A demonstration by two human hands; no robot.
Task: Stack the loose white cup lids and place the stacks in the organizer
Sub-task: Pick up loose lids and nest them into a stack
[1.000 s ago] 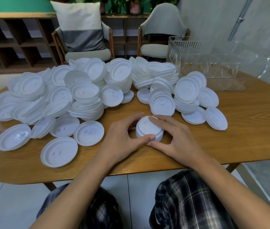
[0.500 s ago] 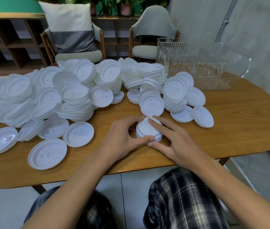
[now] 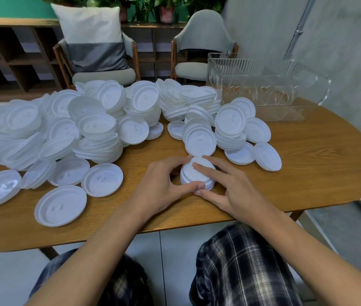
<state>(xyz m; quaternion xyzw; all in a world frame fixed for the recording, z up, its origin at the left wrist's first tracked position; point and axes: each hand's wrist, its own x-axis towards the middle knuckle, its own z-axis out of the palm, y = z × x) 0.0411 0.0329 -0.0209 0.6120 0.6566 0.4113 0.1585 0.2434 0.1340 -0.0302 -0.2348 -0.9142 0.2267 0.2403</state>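
A small stack of white cup lids [image 3: 191, 176] stands on the wooden table [image 3: 307, 164] near its front edge. My left hand [image 3: 162, 186] curls round the stack's left and near side, thumb at the front. My right hand [image 3: 230, 186] holds it from the right, with the index finger laid across the top lid and the thumb at the front rim. A big heap of loose white lids [image 3: 86, 133] covers the table's left and middle. The clear ribbed organizer [image 3: 263, 89] stands at the back right, with no lids visible inside.
More short lid stacks [image 3: 230, 129] and single lids [image 3: 268, 156] lie right of the heap, between my hands and the organizer. Two chairs [image 3: 199, 49] stand behind the table. The table's front edge is close to my hands, my knees below it.
Both hands stay round the same small stack. The camera has shifted a little, so the scene sits differently in view. My right index finger lies further across the top lid.
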